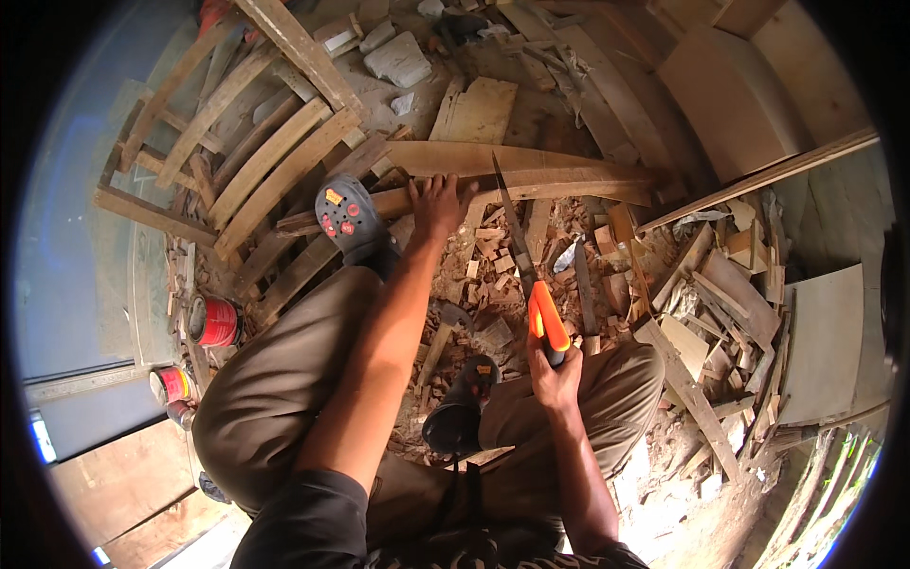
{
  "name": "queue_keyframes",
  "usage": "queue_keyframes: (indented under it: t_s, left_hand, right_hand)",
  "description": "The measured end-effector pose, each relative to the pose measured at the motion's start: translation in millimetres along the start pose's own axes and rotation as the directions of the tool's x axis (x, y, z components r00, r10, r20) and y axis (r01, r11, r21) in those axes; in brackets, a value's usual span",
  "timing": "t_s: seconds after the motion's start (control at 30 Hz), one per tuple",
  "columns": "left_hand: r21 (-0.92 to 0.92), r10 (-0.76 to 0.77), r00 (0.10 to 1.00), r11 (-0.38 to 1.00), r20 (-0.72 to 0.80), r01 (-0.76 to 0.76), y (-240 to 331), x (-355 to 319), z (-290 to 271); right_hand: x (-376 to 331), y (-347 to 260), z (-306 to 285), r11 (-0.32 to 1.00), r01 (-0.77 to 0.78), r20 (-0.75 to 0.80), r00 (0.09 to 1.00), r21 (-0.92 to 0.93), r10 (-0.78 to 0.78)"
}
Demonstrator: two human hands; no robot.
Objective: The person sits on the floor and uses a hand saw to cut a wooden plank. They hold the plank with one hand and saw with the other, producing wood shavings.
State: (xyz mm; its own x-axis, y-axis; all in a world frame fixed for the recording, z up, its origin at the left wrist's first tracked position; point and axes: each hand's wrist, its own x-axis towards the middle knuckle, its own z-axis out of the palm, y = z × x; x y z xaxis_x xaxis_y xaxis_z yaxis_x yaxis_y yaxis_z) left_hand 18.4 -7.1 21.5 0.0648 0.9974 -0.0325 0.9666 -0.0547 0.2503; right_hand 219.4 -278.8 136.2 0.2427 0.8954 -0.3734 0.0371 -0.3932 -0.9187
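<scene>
Scrap-strewn floor, left hand (439, 204) flat on curved plank (531, 171), right hand (556, 377) gripping handsaw (531, 275)

Wood offcuts (588, 256) crowding the hands

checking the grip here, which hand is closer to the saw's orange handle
Right. The right hand grips the saw by its orange handle; the left hand is farther up, pressing on the curved plank.

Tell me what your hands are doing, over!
Left hand pressing down on curved plank. Right hand gripping orange-handled saw, blade on the plank. Left clog also on plank; wood scraps under it.
</scene>
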Motion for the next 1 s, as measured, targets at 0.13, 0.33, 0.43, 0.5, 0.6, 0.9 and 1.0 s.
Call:
queue_keyframes:
  t_s: [0.13,0.33,0.43,0.5,0.6,0.9,1.0]
  left_hand:
    - [-0.061,-0.073,0.989,0.995,0.13,0.081,-8,34,-9]
    - [-0.077,-0.033,0.98,0.997,-0.198,0.018,17,33,18]
    - [0.033,-0.091,0.983,0.995,-0.163,0.097,12,23,17]
    - [0.012,-0.108,0.985,0.994,-0.132,0.111,4,29,6]
    - [0.017,-0.081,0.986,0.996,-0.148,0.085,-7,11,7]
    - [0.008,-0.043,0.976,0.999,-0.215,0.046,6,4,16]
    - [-0.011,-0.008,0.969,1.0,-0.247,0.005,0,12,20]
  right_hand:
    - [4,7,1,0.997,0.036,0.027,0.999,0.068,-0.038]
    - [-26,25,-18,0.987,0.114,-0.045,0.992,-0.118,-0.12]
    - [53,-4,21,0.998,0.058,-0.103,0.993,0.016,-0.056]
    - [110,-42,47,0.995,-0.103,-0.009,0.995,-0.007,0.103]
    - [95,-7,54,1.0,0.016,0.04,0.999,-0.024,-0.015]
    - [31,11,40,0.998,0.005,-0.104,0.995,0.061,0.001]
    - [54,-5,61,0.996,0.08,-0.171,0.983,0.05,-0.071]
